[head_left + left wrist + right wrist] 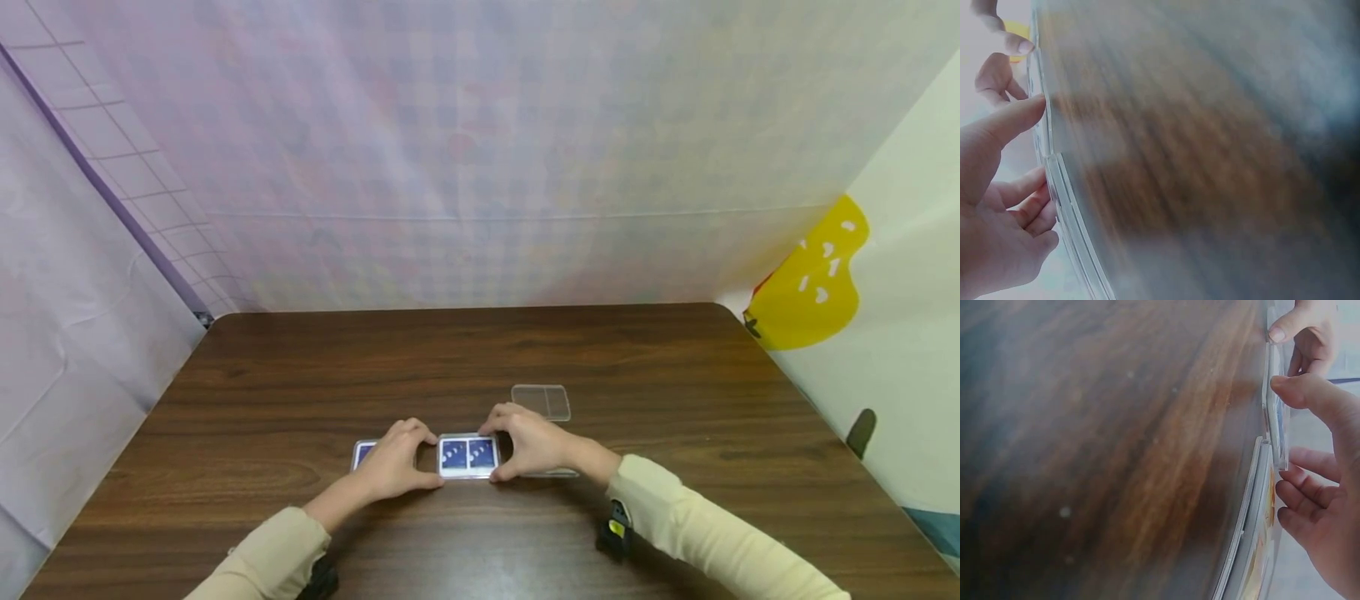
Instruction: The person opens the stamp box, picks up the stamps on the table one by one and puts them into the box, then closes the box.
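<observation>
A flat transparent card case [467, 456] with two dark blue, white-edged cards showing lies between both hands in the head view. My left hand [397, 462] holds its left side, thumb at the near corner and forefinger at the far one. On the opposite side, my right hand [536, 442] grips the case the same way. A second case [363, 451] with a blue card is partly hidden beneath the left hand. Under the right hand lies another flat case [555, 474], mostly covered; the right wrist view shows yellow-orange print on this case [1254, 531].
Behind the right hand, a transparent lid-like plate [542, 402] with a dividing line lies on the dark wood table [300, 367]. A pale checked curtain [450, 167] hangs at the table's far edge, and a white cloth with a yellow shape [817, 283] is at the right.
</observation>
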{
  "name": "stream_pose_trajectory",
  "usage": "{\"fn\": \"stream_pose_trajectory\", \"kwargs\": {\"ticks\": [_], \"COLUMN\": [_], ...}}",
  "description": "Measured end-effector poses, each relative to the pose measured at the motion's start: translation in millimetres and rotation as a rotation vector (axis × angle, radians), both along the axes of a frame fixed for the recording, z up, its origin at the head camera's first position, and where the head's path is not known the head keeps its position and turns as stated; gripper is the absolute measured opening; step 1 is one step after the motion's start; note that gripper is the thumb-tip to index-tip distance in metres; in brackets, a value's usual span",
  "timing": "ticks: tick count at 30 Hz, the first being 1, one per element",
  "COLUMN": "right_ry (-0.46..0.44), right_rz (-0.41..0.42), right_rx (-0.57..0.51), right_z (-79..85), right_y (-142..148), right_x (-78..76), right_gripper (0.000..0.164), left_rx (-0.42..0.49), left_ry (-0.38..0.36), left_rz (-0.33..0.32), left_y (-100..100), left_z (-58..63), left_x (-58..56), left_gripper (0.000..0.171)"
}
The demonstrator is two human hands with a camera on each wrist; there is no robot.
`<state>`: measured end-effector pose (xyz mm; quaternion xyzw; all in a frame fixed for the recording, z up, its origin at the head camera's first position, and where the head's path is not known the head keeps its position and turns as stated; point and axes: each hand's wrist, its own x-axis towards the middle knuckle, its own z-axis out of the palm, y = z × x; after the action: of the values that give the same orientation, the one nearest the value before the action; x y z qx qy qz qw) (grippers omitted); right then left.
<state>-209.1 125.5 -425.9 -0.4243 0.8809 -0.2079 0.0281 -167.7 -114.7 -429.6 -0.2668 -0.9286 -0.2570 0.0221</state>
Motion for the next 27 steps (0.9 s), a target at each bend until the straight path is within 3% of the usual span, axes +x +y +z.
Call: {"fn": "stream_pose_trajectory", "kwargs": {"ticks": [12,16,27], "right_ry": [-0.009,-0.007,-0.027], "right_rz": [0.010,0.010,0.017], "right_rx": [0.007,0.011,-0.009], "right_z": [3.0,1.6,0.3], "right_y": [-0.7,-0.5,3.2], "right_x": [1.0,0.5,0.5], "right_gripper": [0.053,0.053,0.052], "left_rx": [0.034,0.028,0.001], "left_ry": [0.026,-0.019,-0.042], "left_rz": [-0.045,-0.023,-0.004], "left_y": [-3.8,-2.1,0.7], "left_z": [-0.1,3.2,4.6], "left_x": [0.9,2.4,2.0], "left_gripper": [0.051,0.050,0.051]}}
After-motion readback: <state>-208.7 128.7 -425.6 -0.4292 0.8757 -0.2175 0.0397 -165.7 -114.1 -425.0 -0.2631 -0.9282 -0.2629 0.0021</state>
